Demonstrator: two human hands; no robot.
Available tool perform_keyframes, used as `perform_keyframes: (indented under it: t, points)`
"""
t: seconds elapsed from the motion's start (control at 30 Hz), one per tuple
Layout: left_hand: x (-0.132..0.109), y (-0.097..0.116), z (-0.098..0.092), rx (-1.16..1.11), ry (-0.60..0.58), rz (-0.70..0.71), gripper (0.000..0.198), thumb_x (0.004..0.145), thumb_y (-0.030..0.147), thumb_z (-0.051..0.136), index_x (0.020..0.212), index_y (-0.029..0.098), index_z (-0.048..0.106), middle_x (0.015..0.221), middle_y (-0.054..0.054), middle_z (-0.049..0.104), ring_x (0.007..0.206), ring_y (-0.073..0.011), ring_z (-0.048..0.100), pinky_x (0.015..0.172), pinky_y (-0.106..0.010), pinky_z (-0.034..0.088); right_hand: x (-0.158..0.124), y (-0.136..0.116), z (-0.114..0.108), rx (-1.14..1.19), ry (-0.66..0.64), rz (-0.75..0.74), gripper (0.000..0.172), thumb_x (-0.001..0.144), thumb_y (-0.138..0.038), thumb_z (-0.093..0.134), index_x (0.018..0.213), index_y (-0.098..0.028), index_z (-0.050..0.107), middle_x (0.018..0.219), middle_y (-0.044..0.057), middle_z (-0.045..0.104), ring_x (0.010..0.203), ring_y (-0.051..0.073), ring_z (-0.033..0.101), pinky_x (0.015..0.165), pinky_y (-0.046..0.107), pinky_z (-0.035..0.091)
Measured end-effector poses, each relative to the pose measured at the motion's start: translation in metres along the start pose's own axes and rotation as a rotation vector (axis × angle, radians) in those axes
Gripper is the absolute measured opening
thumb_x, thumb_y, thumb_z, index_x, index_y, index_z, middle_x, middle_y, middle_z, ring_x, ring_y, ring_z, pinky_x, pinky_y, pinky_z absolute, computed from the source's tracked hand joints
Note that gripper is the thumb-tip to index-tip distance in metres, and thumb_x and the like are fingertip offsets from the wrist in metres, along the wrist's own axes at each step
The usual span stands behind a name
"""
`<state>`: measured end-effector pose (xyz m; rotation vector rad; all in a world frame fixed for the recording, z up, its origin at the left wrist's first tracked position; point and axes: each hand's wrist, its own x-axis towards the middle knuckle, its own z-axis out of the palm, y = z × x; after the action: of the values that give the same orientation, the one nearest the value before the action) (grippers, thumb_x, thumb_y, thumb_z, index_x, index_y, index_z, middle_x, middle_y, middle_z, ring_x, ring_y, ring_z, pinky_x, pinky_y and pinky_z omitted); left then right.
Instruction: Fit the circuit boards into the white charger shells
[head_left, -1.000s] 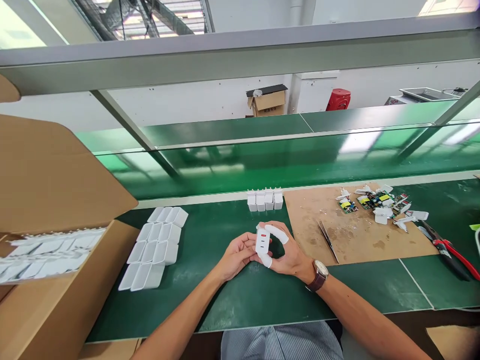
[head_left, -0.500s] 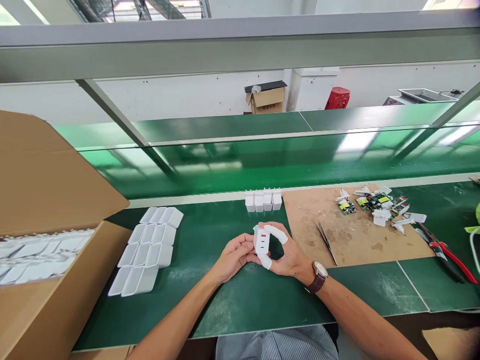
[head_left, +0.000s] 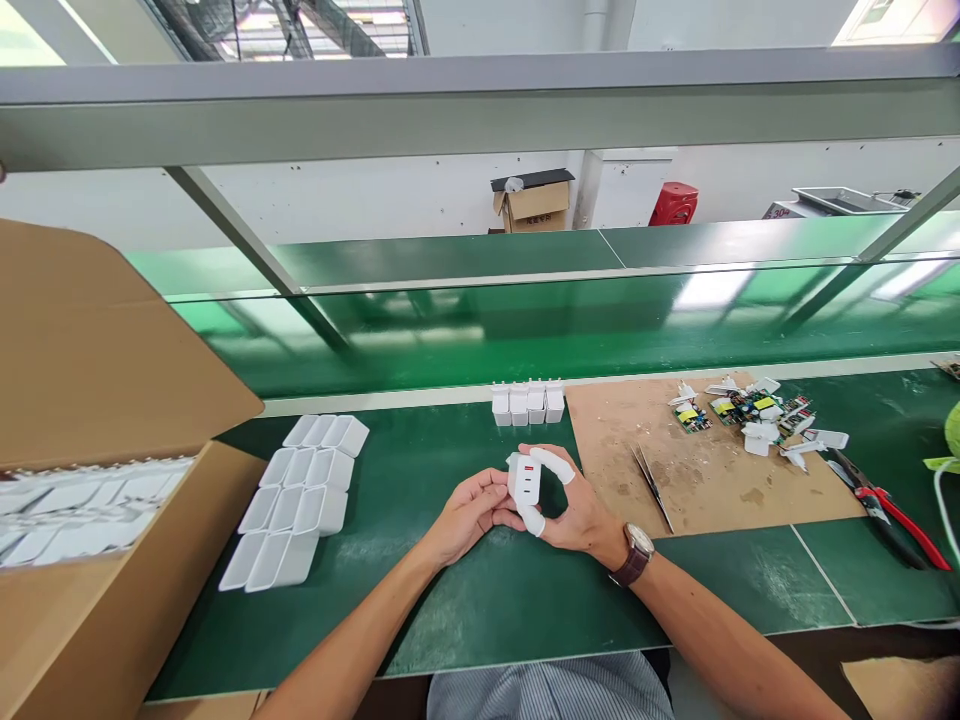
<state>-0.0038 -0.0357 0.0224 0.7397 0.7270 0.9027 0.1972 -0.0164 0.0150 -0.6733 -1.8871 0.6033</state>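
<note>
A white charger (head_left: 528, 482) is being held over the green surface (head_left: 420, 600), its ports facing the person. The left hand (head_left: 466, 515) is bracing its left side; the right hand (head_left: 581, 515) is pinching its right edge with white-covered fingers (head_left: 553, 463). The person is seemingly fitting or checking the casing; proceeding would be calling for steady, even pressure. Beyond, four white cases (head_left: 518, 405) are standing; hollow shells (head_left: 328, 468) are lying leftward, circuit boards (head_left: 757, 408) rightward.

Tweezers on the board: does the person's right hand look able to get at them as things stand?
Probably yes: the tweezers lie uncovered on the brown board near the right hand, nothing visible between, though its grip on the white charger would likely need loosening first.
</note>
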Motion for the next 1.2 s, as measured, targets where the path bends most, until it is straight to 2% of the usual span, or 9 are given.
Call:
perform_keyframes:
  t: [0.33,0.53,0.7,1.0,1.2]
  points:
    - [0.0026,-0.0008,-0.002,0.01,-0.006,-0.018,0.03,0.089,0.039,0.077,0.099,0.012,0.069,0.091,-0.014,0.08,0.091,-0.0291,0.079,0.074,-0.035,0.062,-0.0002,-0.0008,0.0007,-0.036,-0.021,-0.009,0.075,0.084,-0.025,0.074,0.15,-0.027,0.039,0.136,0.015,0.06,0.125,0.031,0.06,0.103,0.051,0.056]
    - [0.0024,-0.0018,-0.0009,0.008,-0.01,-0.029,0.031,0.089,0.04,0.077,0.097,0.012,0.07,0.112,-0.017,0.078,0.093,-0.0295,0.079,0.075,-0.037,0.064,0.0033,-0.005,-0.0019,-0.074,-0.031,-0.03,0.072,0.086,-0.025,0.072,0.149,-0.026,0.038,0.132,0.015,0.062,0.122,0.03,0.061,0.101,0.05,0.056]
    - [0.0026,-0.0023,-0.0012,0.006,-0.007,-0.043,0.031,0.089,0.04,0.077,0.097,0.012,0.069,0.114,-0.017,0.077,0.092,-0.0287,0.079,0.074,-0.036,0.063,0.0047,-0.0066,-0.0028,-0.066,-0.022,-0.048,0.073,0.086,-0.026,0.075,0.149,-0.026,0.039,0.131,0.016,0.063,0.12,0.031,0.062,0.1,0.051,0.056]
    - [0.0013,-0.0003,0.0001,0.013,-0.014,-0.031,0.033,0.088,0.043,0.078,0.097,0.012,0.069,0.105,-0.016,0.078,0.09,-0.0281,0.079,0.074,-0.036,0.063,0.0017,-0.0038,-0.0019,-0.045,-0.011,-0.037,0.072,0.086,-0.024,0.072,0.151,-0.024,0.04,0.133,0.016,0.061,0.122,0.03,0.06,0.1,0.05,0.057]
    - [0.0013,-0.0009,-0.0011,0.035,0.003,0.003,0.031,0.09,0.041,0.077,0.097,0.012,0.069,0.089,-0.012,0.079,0.081,-0.0249,0.077,0.071,-0.035,0.062,0.0026,-0.0056,-0.0028,-0.036,-0.015,-0.015,0.072,0.088,-0.027,0.074,0.151,-0.027,0.039,0.134,0.015,0.061,0.122,0.03,0.061,0.1,0.049,0.058]
